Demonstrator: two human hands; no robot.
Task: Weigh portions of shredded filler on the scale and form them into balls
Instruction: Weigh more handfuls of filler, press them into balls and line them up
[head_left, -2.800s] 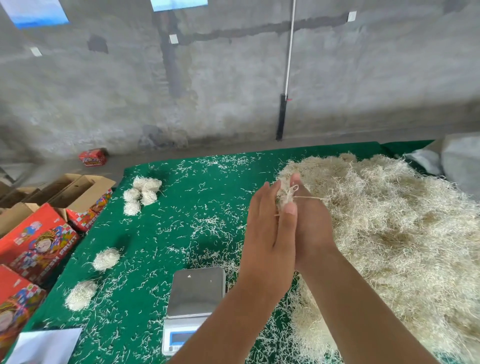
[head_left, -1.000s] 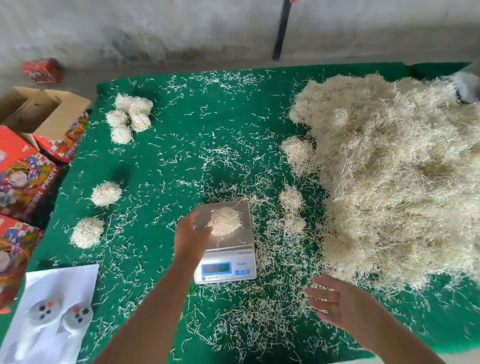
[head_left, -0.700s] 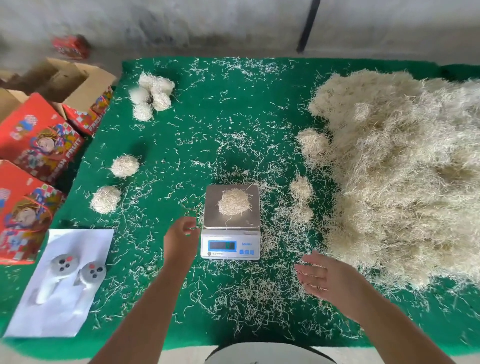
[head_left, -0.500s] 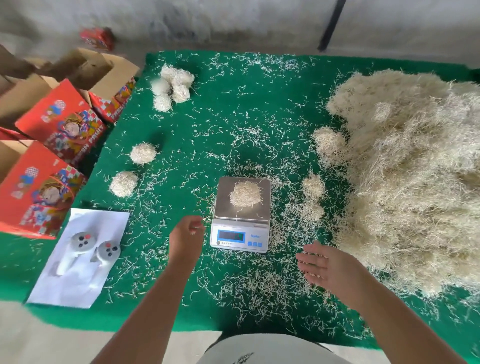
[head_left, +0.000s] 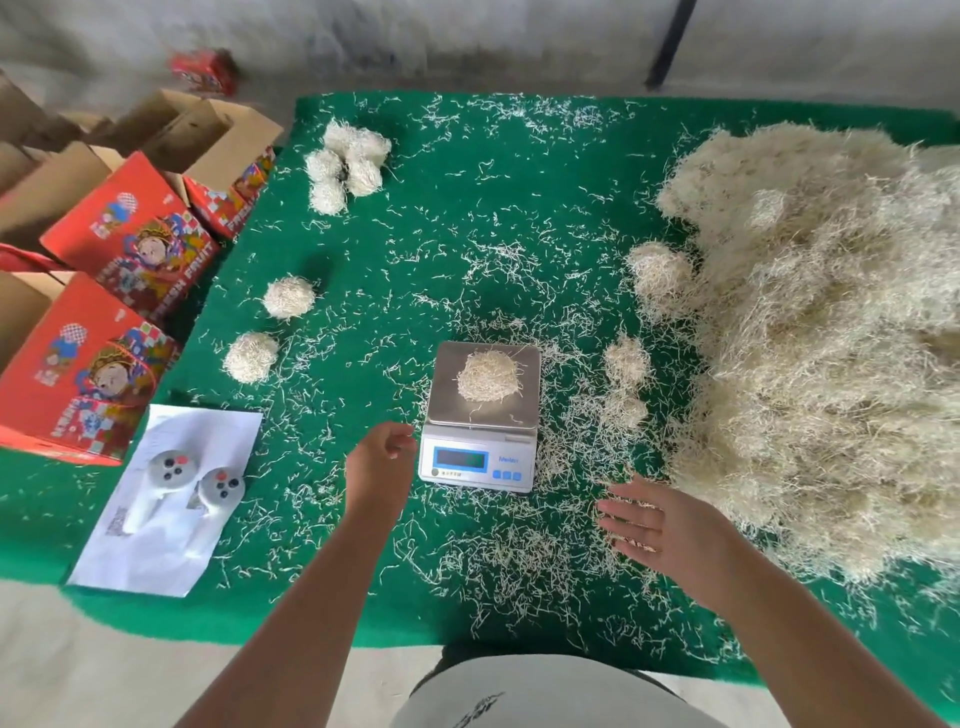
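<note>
Portion (head_left: 488, 376): loose clump centred on scale (head_left: 483, 415) pan.
Left hand (head_left: 381, 464): just left of scale, loosely curled, empty.
Right hand (head_left: 655, 526): right of scale, fingers spread, empty.
Risk: stray strands or a bumped pan could skew the reading.

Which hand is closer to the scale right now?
Left. The left hand hovers just off the scale, beside its front-left corner near the display. The right hand is farther, off to the front right, fingers spread over loose shreds.
</note>
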